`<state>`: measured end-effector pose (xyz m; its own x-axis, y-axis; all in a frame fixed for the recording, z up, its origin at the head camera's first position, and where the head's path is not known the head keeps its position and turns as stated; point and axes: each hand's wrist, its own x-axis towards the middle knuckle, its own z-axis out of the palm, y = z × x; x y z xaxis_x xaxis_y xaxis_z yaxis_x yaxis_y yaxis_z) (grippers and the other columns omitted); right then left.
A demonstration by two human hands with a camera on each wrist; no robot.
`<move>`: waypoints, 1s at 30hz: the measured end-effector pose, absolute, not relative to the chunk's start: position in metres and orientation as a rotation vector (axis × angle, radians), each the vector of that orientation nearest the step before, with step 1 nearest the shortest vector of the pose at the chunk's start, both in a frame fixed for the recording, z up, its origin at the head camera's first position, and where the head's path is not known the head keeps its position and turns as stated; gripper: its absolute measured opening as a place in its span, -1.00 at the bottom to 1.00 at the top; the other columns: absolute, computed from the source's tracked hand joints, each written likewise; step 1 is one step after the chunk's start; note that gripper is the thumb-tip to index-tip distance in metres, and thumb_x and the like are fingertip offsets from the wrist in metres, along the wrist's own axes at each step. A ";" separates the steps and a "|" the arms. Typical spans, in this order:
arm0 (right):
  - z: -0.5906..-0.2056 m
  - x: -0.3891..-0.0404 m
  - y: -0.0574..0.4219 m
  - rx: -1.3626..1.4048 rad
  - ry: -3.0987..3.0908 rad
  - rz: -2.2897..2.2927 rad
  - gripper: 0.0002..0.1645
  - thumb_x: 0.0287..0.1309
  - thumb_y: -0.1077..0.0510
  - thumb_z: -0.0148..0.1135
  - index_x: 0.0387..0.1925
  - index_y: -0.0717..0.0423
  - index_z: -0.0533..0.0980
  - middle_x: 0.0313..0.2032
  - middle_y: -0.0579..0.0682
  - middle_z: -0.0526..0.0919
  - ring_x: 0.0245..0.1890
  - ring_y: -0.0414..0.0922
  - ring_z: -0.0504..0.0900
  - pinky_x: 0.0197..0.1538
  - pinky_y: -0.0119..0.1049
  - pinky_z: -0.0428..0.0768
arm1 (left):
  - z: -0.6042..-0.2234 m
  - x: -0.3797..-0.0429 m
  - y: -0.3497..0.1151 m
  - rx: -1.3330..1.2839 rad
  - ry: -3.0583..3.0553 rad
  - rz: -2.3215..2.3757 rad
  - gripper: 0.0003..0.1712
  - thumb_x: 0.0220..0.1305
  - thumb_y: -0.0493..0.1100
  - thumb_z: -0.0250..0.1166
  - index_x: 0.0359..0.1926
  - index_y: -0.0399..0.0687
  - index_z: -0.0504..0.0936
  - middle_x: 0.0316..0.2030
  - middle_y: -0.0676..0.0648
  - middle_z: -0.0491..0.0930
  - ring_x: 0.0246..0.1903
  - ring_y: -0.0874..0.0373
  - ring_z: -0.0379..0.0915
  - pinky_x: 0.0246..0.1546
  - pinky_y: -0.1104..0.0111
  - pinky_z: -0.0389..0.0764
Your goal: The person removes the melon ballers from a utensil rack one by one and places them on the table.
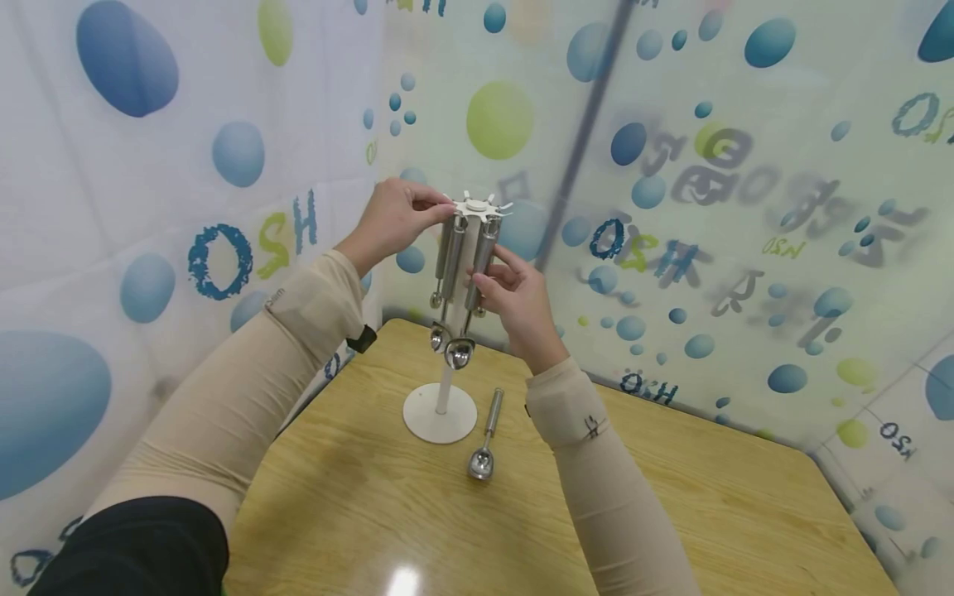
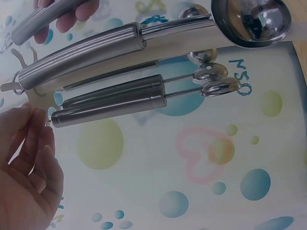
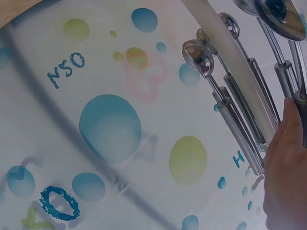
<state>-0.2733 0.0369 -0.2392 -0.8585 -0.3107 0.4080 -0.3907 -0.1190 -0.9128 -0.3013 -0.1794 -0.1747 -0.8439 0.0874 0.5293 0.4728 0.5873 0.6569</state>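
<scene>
A white stand [image 1: 445, 389] with a hooked ring [image 1: 477, 210] at its top carries several metal scoops. At the ring's left side, my left hand [image 1: 395, 222] pinches one of its hooks between thumb and fingers. My right hand [image 1: 522, 302] holds the steel handle of an ice cream scoop [image 1: 460, 354], whose top end is right at the ring and whose bowl points down. Another large scoop [image 2: 86, 55] hangs beside it. In the right wrist view, small ballers [image 3: 197, 56] hang close to the right hand [image 3: 288, 167].
On the wooden table [image 1: 335, 497], one more ice cream scoop [image 1: 482, 463] lies just right of the stand's round base. A patterned cloth [image 1: 313, 124] rises behind and to the left of the table.
</scene>
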 end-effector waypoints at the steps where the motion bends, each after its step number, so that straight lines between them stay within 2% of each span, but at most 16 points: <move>1: -0.239 -0.273 0.037 0.815 -2.048 2.158 -0.34 0.39 0.27 0.25 0.46 0.02 0.35 0.08 0.25 0.64 0.10 0.21 0.64 0.05 -0.06 0.66 | -0.175 -0.301 -0.180 -0.446 -2.376 -1.166 -0.63 0.42 0.04 0.32 0.04 -0.11 0.76 -0.03 -0.12 0.73 -0.01 0.05 0.62 0.08 0.16 0.58; 10: -0.240 -0.274 0.043 0.788 -2.044 2.161 -0.35 0.38 0.27 0.26 0.44 0.00 0.38 0.12 0.30 0.62 0.01 0.04 0.68 0.07 -0.03 0.65 | -0.175 -0.303 -0.181 -0.442 -2.376 -1.168 -0.63 0.41 0.03 0.33 0.04 -0.12 0.76 -0.03 -0.12 0.73 -0.02 0.04 0.62 0.08 0.15 0.58; 21: -0.241 -0.274 0.053 0.767 -2.034 2.189 -0.37 0.40 0.28 0.23 0.44 0.01 0.37 0.11 0.28 0.62 0.08 0.14 0.65 0.05 -0.04 0.66 | -0.174 -0.302 -0.179 -0.455 -2.372 -1.151 -0.64 0.41 0.03 0.33 0.02 -0.11 0.77 -0.06 -0.12 0.74 -0.05 0.06 0.63 0.05 0.16 0.58; 30: -0.243 -0.274 0.059 0.734 -2.027 2.204 -0.34 0.39 0.32 0.23 0.46 0.08 0.34 0.07 0.26 0.63 0.03 0.07 0.67 0.04 -0.03 0.66 | -0.173 -0.299 -0.179 -0.457 -2.366 -1.155 -0.64 0.42 0.02 0.32 0.02 -0.14 0.77 -0.06 -0.14 0.74 -0.04 0.04 0.62 0.06 0.15 0.57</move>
